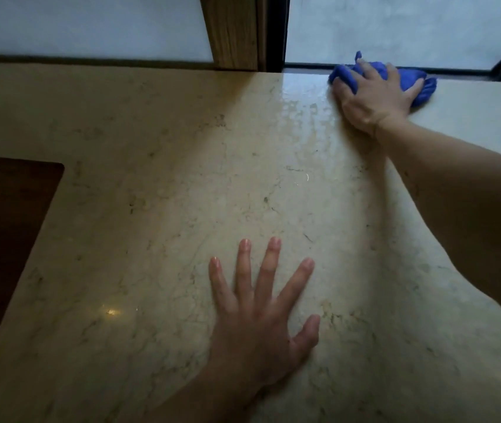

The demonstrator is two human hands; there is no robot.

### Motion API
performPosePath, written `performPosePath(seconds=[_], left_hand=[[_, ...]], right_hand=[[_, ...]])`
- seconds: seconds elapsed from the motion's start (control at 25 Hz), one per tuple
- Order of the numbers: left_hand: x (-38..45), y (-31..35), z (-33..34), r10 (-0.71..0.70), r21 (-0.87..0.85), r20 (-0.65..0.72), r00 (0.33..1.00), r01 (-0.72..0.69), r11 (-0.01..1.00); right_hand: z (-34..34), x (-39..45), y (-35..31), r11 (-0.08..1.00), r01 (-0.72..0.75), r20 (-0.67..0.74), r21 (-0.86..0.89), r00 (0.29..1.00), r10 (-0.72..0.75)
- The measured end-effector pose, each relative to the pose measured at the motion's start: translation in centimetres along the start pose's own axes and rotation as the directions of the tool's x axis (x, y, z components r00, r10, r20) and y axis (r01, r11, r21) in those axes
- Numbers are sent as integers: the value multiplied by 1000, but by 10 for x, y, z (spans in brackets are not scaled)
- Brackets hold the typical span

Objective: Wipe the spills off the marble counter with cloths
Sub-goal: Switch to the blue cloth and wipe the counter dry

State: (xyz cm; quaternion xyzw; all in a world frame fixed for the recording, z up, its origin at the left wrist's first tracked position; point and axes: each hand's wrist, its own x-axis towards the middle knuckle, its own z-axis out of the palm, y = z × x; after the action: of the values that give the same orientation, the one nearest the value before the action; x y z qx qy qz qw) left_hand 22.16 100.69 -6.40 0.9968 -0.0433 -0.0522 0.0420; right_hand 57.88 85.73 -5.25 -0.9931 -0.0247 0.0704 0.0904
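left hand (pixel 255 312) lying flat, splayed, empty on marble table (pixel 151 209); right hand (pixel 374 96) pressing soft, bunched blue cloth (pixel 408 79), grip spread over it.

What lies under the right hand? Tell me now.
A bunched blue cloth lies under the right hand, pressed onto the marble counter by the window. The marble beneath the cloth is covered, so any spill there cannot be seen.

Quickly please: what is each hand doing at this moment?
Left hand: open, flat on the marble counter, holding nothing.
Right hand: pressing down on the blue cloth.
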Motion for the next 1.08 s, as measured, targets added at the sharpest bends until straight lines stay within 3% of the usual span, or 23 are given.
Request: performPosePath(seconds=[0.28,0.48,0.64,0.8,0.96,1.08], left_hand=[[1,-4,0,-2,10,72,997,2,1000],[8,-6,-1,-20,-38,67,998,23,999],[4,-8,1,-28,-150,-52,998,20,988],[-4,-18,-1,62,-274,-64,996,-77,959],[-18,-74,-6,195,-156,-129,972,-214,964],[-29,-135,-13,91,-85,-145,985,-104,991]], right_hand=[[18,-89,-10,978,202,14,-48,979,-202],[37,-202,-10,980,197,5,-7,980,-197],[54,-339,-2,991,131,-70,-8,989,-131],[75,-499,7,998,40,-12,-50,999,-40],[95,-635,-1,989,-142,-64,-40,988,139],[108,-690,-18,958,-285,-74,-40,957,282]])
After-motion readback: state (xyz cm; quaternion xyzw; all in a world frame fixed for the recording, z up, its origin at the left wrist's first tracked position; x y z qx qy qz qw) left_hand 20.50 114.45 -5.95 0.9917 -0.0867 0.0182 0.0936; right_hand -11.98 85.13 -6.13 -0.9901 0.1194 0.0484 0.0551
